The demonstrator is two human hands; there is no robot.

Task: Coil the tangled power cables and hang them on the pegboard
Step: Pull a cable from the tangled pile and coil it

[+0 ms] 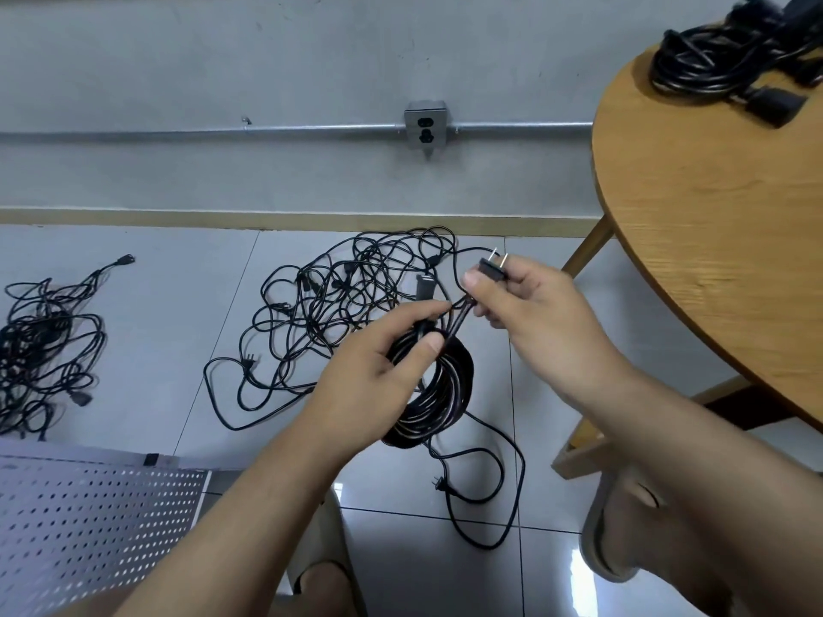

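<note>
Seated above a tiled floor, we grip a black coil [454, 394] at its top in our left hand [383, 362], thumb pressed across the strands and fingers curled behind them, while our right hand [525, 313] pinches the plug [492, 269] between thumb and bent fingers, prongs upward. The coil hangs in the air between our knees, just in front of the big tangle [338, 296] on the floor. By our judgement the cable is light and limp: the loops will sag and spring apart unless clamped where they cross, so the top of the bundle is the place to hold, with the stiff plug as the only firm handle. The smooth jacket may slide through a loose grip. A loose tail [476, 492] seems to trail from the coil's bottom to the floor, though we cannot tell whether it is the same cable. Our left fingertips are hidden behind the coil. The pegboard [89, 518] is cut off at the lower left, and we make out no hooks on it. The cables [712, 60] on the table [712, 216] are blurred and cropped at the corner.
</note>
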